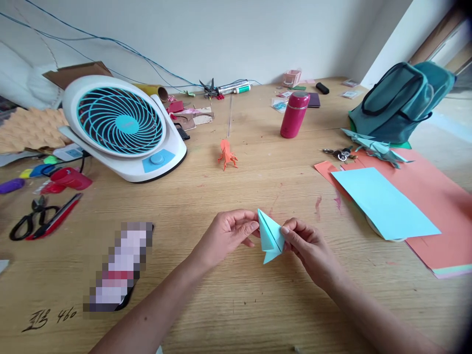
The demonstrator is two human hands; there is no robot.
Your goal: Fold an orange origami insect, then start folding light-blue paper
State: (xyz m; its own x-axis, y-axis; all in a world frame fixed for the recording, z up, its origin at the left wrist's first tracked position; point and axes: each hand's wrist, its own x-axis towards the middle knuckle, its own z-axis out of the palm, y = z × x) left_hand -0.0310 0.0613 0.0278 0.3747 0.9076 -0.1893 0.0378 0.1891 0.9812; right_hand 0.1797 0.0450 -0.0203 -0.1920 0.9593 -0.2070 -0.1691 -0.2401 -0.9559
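Over the near middle of the table, a light-blue folded paper [270, 236] with pointed corners and a dark slit between its layers is held up between my hands. My right hand [309, 246] pinches its right edge between thumb and fingers. At the left edge is my left hand [230, 233], thumb and fingers closed on the paper; some fingertips are hidden behind it. Beyond them stands a small orange origami figure [226, 153] with several thin legs. To the right, a flat light-blue sheet [385, 201] lies over orange sheets [438, 196].
A white-and-blue fan [121, 123] stands at the left, with scissors [35, 216], a red utility knife [55, 216] and a blurred-out phone [120, 265] nearer. A pink bottle [295, 115], keys [341, 155], a blue-green origami figure [379, 147] and a teal bag [398, 105] are at right.
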